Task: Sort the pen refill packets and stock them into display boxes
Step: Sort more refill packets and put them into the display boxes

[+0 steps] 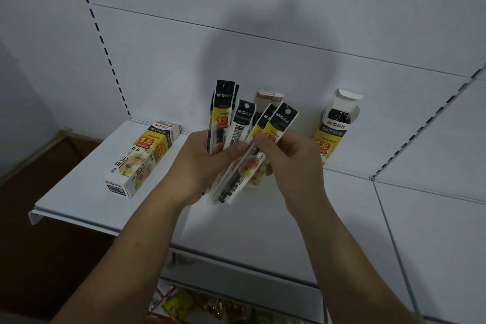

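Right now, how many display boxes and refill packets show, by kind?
Display boxes: 3 (lying at left, half hidden behind the packets, upright at right)
Refill packets, held by left hand and right hand: 5 tops showing
Total: 8

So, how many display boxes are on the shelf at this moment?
3. One display box lies flat at the left of the shelf; a second box stands open at the right; a third box stands in the middle, mostly hidden behind the held packets.
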`<state>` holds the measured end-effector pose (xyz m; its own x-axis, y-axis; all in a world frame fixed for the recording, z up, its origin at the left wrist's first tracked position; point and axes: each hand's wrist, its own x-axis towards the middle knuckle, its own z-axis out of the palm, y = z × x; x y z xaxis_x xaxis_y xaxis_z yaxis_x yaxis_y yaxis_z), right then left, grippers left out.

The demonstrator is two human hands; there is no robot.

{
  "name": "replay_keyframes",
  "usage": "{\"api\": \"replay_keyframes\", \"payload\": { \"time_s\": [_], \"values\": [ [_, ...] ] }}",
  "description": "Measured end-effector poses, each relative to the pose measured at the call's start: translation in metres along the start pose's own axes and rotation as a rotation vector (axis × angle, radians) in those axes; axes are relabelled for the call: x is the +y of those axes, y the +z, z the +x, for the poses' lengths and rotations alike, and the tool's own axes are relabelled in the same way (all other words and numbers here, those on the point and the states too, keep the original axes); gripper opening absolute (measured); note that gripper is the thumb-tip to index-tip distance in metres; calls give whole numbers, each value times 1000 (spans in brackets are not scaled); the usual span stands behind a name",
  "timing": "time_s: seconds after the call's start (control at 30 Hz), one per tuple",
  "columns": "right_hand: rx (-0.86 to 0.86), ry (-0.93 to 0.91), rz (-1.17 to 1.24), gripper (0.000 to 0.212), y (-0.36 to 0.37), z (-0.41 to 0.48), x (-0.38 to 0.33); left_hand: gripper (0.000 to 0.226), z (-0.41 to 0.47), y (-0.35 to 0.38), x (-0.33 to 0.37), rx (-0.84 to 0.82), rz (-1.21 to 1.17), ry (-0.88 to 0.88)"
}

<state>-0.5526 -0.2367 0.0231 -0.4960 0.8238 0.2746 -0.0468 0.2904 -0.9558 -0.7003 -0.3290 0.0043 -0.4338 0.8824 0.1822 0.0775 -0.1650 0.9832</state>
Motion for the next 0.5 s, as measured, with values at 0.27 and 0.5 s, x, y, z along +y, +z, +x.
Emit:
{"api": "replay_keyframes", "payload": {
  "time_s": [0.27,0.5],
  "values": [
    [-8,-27,36,17,-6,0,3,22,1,-2,1,28,20,-13],
    [-12,-10,107,13,-11,2,8,11,-1,-2,-1,96,84,5]
  ]
}}
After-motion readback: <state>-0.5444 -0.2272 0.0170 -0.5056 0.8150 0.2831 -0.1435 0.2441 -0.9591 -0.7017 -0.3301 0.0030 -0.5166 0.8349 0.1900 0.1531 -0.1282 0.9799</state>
